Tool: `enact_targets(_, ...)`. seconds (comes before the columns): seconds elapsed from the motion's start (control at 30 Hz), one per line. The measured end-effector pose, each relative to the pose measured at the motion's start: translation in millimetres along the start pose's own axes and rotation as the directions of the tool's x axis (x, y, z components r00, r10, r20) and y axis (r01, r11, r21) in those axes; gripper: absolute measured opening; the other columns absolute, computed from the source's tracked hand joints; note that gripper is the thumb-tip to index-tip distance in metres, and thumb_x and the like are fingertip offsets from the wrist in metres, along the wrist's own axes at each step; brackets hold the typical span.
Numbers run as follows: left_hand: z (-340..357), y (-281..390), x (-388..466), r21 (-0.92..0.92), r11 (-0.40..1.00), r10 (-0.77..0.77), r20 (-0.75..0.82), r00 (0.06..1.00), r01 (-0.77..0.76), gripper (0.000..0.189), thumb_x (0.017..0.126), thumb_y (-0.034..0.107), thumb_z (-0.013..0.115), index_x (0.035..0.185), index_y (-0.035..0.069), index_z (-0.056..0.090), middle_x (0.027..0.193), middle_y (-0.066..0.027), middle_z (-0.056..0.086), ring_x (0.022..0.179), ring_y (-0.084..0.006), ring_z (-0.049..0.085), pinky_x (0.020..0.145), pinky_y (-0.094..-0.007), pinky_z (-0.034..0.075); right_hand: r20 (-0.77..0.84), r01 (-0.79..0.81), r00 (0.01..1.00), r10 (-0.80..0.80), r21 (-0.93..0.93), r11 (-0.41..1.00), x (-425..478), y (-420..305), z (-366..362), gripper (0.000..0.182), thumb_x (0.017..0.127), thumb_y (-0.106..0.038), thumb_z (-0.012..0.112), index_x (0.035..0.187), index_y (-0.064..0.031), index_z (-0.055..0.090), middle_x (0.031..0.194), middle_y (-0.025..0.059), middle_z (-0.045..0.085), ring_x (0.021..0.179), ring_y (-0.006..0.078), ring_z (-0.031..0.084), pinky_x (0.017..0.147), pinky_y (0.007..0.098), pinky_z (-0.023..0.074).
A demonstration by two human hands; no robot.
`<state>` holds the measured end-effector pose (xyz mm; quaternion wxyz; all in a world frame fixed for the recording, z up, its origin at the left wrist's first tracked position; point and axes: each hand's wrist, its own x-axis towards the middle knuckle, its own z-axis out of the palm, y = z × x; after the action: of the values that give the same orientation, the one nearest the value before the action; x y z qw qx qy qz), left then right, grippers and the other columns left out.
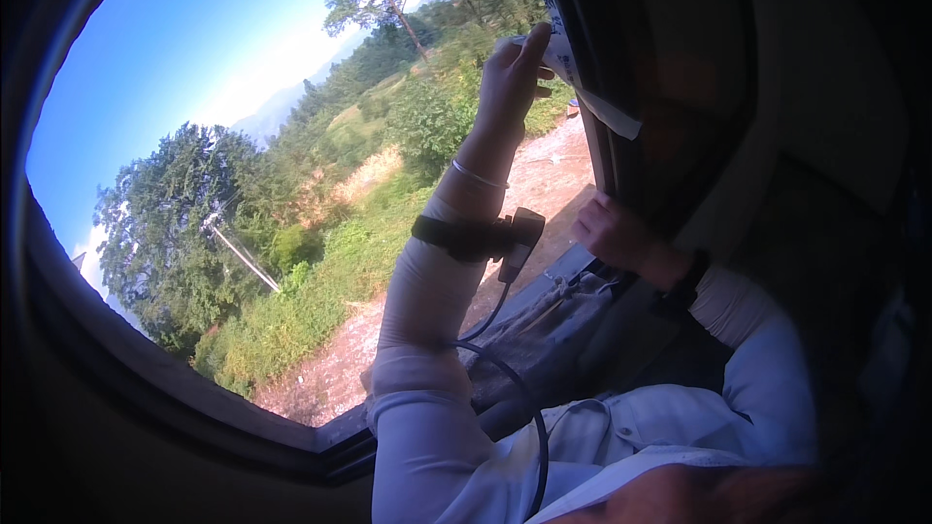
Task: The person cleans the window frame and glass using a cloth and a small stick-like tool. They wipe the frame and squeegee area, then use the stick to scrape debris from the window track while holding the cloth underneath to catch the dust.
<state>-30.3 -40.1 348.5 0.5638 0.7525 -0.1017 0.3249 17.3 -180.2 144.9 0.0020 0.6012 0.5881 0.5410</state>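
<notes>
My left hand [515,76] is raised in front of a large window opening, its thumb and fingers closed on a whitish printed strip of film or paper [564,62]. This strip runs along the dark window frame [601,145]; its lower end hangs loose and bent over the frame, and it bears writing. Lower and to the right, my right hand [611,233] has its fingers curled against the lower part of the same frame. Whether it grips anything there is hidden. A bracelet and a strapped black device [518,244] with a cable are on my left arm; a black band circles my right wrist.
Below the hands, grey crumpled cloth [531,320] lies by the sill. A dark rim [167,400] borders the opening on the left and below. Dark panels fill the right side. Outside are reddish ground [320,386], bushes, trees and a pale pole [244,258].
</notes>
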Motion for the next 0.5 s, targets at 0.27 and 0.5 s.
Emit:
enact_targets(0.27,6,7,11,-0.216,0.976,0.021,0.191,0.981,0.021,0.024,0.097,0.021,0.056,0.106,-0.001,0.061,0.097,-0.0115,0.068,0.087,-0.0217,0.067,0.082,-0.0375,0.054,0.039,-0.074,0.996,0.074,0.002,0.997,-1,1,5,0.008,0.081,-0.015,0.053,0.076,-0.0100,0.057,0.075,0.0077,0.056,0.080,0.0233,0.057,0.098,0.0383,0.0405)
enact_targets(0.5,-2,-10,18,-0.313,0.946,-0.016,0.212,0.977,0.083,0.015,0.095,0.011,0.052,0.103,0.000,0.058,0.083,-0.0079,0.061,0.069,-0.0174,0.060,0.063,-0.0288,0.050,0.013,-0.052,0.999,0.051,0.073,0.996,24,2,-7,0.013,0.085,-0.015,0.059,0.080,-0.0053,0.065,0.082,0.0102,0.065,0.088,0.0238,0.063,0.094,0.0407,0.0460)
